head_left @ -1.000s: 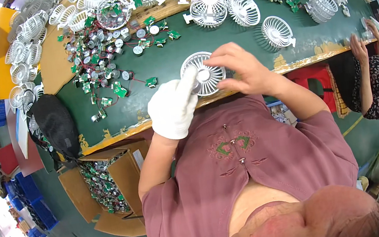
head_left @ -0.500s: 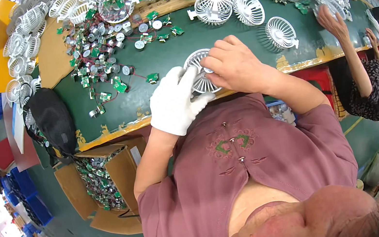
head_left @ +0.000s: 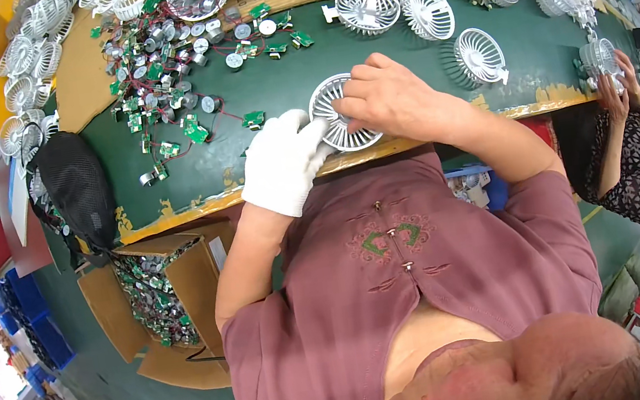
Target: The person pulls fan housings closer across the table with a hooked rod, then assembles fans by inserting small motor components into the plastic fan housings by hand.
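Observation:
A round white plastic fan guard (head_left: 350, 138) with radial ribs lies near the front edge of the green workbench. My left hand (head_left: 279, 165), in a white glove, grips its left rim between thumb and fingers. Bare and curled over the guard's upper right part is my right hand (head_left: 395, 102). Its fingertips are bent in near the guard's middle; whether they pinch a small part there is hidden. To the left lies a heap of small motors (head_left: 188, 101) wired to green circuit boards (head_left: 194, 129).
More white fan guards (head_left: 480, 57) stand to the right and along the back. A black mesh bag (head_left: 76, 191) sits at the bench's left end, above an open cardboard box (head_left: 194, 289) of motors and boards. At far right, a co-worker's hands (head_left: 613, 96) hold another guard.
My right hand has shifted slightly up and right on the guard, uncovering more of its lower ribs. The co-worker's raised hand has come down to a guard at the far right.

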Motion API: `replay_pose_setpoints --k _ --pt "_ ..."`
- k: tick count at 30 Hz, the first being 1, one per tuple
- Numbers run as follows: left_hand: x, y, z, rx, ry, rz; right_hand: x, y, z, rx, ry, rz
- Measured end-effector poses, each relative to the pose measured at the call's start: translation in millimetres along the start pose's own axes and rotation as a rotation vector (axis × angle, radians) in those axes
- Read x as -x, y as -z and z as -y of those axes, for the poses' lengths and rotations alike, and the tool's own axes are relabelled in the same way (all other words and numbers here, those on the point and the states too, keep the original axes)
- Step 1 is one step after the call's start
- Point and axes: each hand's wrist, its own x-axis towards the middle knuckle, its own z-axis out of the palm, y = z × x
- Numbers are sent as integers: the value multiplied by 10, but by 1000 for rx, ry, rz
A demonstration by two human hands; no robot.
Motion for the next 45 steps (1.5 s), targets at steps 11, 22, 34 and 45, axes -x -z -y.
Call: replay_pose_setpoints --k 11,22,34,45 --pt "63 -128 34 24 42 -79 -140 4 -6 17 30 158" --pt "34 126 38 417 159 -210 70 15 -120 -157 21 -7" --pt "-298 388 936 -21 800 -138 1950 623 -1241 514 -533 -159" --pt "-199 238 914 -77 624 -110 1831 479 -811 352 -442 -122"
